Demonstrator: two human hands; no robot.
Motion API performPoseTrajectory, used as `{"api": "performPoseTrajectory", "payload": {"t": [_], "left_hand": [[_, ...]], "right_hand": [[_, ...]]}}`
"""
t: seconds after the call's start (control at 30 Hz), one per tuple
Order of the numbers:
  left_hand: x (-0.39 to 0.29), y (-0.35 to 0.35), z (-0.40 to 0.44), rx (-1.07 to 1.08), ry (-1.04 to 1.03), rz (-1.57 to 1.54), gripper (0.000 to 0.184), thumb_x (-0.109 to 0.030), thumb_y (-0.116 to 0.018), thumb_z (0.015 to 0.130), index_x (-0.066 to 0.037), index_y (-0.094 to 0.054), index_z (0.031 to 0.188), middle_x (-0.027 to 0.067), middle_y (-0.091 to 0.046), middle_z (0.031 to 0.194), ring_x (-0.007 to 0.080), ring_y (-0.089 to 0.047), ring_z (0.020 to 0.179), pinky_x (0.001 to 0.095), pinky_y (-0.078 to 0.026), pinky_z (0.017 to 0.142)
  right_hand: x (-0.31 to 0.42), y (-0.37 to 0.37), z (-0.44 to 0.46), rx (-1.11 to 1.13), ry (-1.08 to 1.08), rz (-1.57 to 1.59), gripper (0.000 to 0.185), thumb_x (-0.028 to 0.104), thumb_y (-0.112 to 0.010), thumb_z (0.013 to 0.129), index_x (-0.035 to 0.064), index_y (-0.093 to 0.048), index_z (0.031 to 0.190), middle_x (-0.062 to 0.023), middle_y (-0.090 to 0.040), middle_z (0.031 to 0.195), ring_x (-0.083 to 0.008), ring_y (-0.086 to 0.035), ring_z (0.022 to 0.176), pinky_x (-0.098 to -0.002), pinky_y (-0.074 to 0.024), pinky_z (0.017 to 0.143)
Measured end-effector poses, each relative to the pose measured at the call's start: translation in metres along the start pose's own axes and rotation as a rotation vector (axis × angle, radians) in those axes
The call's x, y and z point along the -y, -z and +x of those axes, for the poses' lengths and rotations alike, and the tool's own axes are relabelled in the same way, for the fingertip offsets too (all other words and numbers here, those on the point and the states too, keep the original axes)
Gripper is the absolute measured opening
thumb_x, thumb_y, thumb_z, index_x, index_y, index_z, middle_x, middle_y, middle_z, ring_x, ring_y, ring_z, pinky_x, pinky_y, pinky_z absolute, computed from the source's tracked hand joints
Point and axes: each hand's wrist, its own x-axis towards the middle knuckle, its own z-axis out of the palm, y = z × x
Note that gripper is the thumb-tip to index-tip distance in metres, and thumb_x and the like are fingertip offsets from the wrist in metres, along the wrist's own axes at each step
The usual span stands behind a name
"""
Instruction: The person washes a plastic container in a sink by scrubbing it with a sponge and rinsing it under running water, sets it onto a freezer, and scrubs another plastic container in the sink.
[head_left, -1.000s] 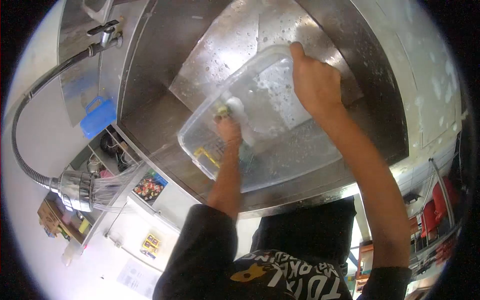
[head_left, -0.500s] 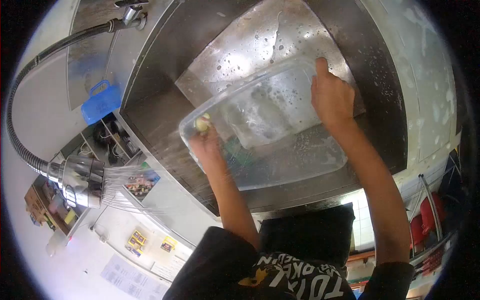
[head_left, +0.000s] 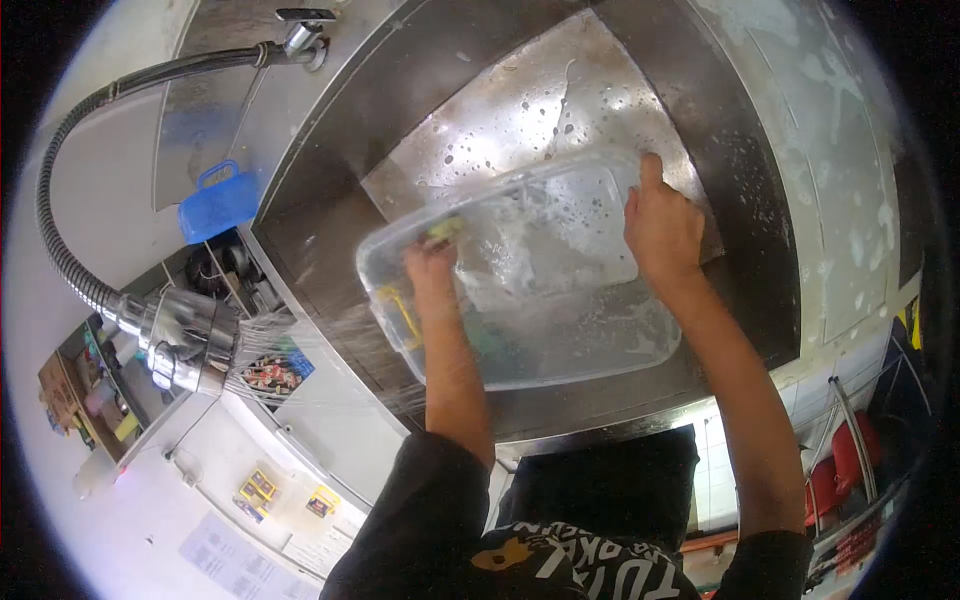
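Observation:
A clear plastic tub (head_left: 590, 335) with wet, soapy walls is held tilted over a steel sink (head_left: 330, 225). My left hand (head_left: 432, 265) is inside the tub near its left end, fingers closed on a yellow-green sponge (head_left: 445, 230). On the tub's left end is a yellow clip (head_left: 400, 312). My right hand (head_left: 663, 225) grips the tub's rim at the upper right, its fingers partly hidden. White suds and water drops lie around the middle of the tub and on the bright metal sheet (head_left: 520, 95) behind it.
At the left a spray head (head_left: 190, 340) on a flexible metal hose (head_left: 45, 200) runs water beside the sink. Near the sink's left edge is a blue plastic container (head_left: 218, 205). Shelves with small items stand lower left, and a metal rack with red items lower right.
My left hand moved with the sponge to the tub's left end, then back slightly toward the middle. My right hand stayed on the rim while the tub shifted and tilted a little.

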Motion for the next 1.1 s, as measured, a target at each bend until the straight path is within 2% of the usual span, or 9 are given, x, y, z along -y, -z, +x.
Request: {"api": "performPoseTrajectory", "payload": {"t": [0.2,0.4,0.47,0.6,0.7,0.77,0.9,1.03,1.1], "left_hand": [[-0.090,0.059,-0.037,-0.156,0.160,-0.159,0.027,-0.008,-0.068,0.086,0.006,-0.059,0.108,0.0142,-0.066,0.106,0.0152,-0.062,0.091,0.0257,-0.051,0.073],[-0.160,0.118,-0.064,-0.314,-0.402,0.339,0.026,-0.021,-0.049,0.098,-0.002,-0.057,0.115,0.0137,-0.064,0.108,0.0170,-0.061,0.085,0.0294,-0.053,0.070],[-0.225,0.098,-0.084,-0.266,0.013,-0.745,0.031,-0.010,-0.048,0.097,0.004,-0.048,0.126,0.0163,-0.055,0.127,0.0236,-0.055,0.108,0.0342,-0.047,0.094],[-0.202,0.030,-0.137,-0.456,0.357,-0.768,0.026,-0.029,-0.047,0.100,-0.007,-0.057,0.111,0.0051,-0.059,0.100,0.0160,-0.056,0.094,0.0319,-0.046,0.082],[-0.142,-0.037,-0.206,0.050,0.561,-1.058,0.021,-0.022,-0.044,0.102,-0.007,-0.056,0.111,0.0032,-0.057,0.099,0.0144,-0.055,0.094,0.0295,-0.046,0.082],[-0.261,-0.082,-0.217,0.088,0.512,-0.848,0.029,-0.020,-0.051,0.099,-0.002,-0.051,0.122,0.0021,-0.057,0.098,0.0160,-0.056,0.089,0.0299,-0.047,0.077],[-0.400,-0.099,-0.132,0.047,-0.161,-0.427,0.023,-0.016,-0.058,0.094,0.004,-0.059,0.106,0.0013,-0.056,0.084,0.0098,-0.052,0.079,0.0257,-0.044,0.072],[-0.497,-0.098,-0.050,-0.224,-0.323,-0.830,0.041,-0.012,-0.066,0.087,0.008,-0.054,0.121,0.0103,-0.066,0.099,0.0148,-0.061,0.092,0.0286,-0.047,0.082],[-0.499,-0.093,-0.018,-0.354,-0.505,-0.395,0.045,-0.011,-0.065,0.086,0.008,-0.052,0.125,0.0207,-0.064,0.111,0.0263,-0.062,0.104,0.0354,-0.046,0.093]], "right_hand": [[0.007,-0.001,-0.004,0.035,-0.030,0.017,0.039,0.014,-0.059,0.089,0.0026,-0.042,0.122,-0.0197,-0.065,0.071,-0.0397,-0.066,0.069,-0.0500,-0.0514,0.063],[0.006,-0.002,-0.006,0.036,-0.003,0.041,0.031,0.010,-0.052,0.089,0.0016,-0.043,0.118,-0.0207,-0.066,0.074,-0.0393,-0.067,0.069,-0.0501,-0.0520,0.063],[0.008,-0.005,-0.004,-0.012,0.033,0.034,0.039,0.013,-0.058,0.089,0.0011,-0.042,0.122,-0.0189,-0.066,0.071,-0.0380,-0.066,0.067,-0.0486,-0.0517,0.062],[0.007,0.011,-0.009,0.054,0.055,0.160,0.045,0.017,-0.060,0.088,-0.0004,-0.042,0.126,-0.0254,-0.065,0.095,-0.0408,-0.065,0.083,-0.0494,-0.0512,0.072],[0.009,0.044,-0.034,-0.179,0.141,0.295,0.056,0.020,-0.061,0.089,-0.0019,-0.036,0.134,-0.0287,-0.060,0.112,-0.0443,-0.062,0.095,-0.0491,-0.0501,0.080],[0.000,0.075,-0.051,-0.169,0.124,0.372,0.053,0.020,-0.061,0.090,-0.0028,-0.039,0.133,-0.0291,-0.059,0.116,-0.0446,-0.061,0.099,-0.0478,-0.0503,0.083],[-0.038,0.114,-0.078,-0.017,0.144,0.447,0.040,0.018,-0.061,0.089,-0.0023,-0.051,0.122,-0.0274,-0.062,0.111,-0.0415,-0.063,0.099,-0.0445,-0.0517,0.083],[-0.052,0.137,-0.091,0.176,0.172,0.408,0.030,0.021,-0.058,0.087,0.0033,-0.060,0.111,-0.0242,-0.064,0.107,-0.0422,-0.062,0.096,-0.0486,-0.0496,0.084],[-0.052,0.137,-0.086,0.229,0.229,0.408,0.030,0.023,-0.060,0.086,0.0047,-0.061,0.110,-0.0234,-0.064,0.107,-0.0419,-0.062,0.095,-0.0486,-0.0496,0.084]]}}
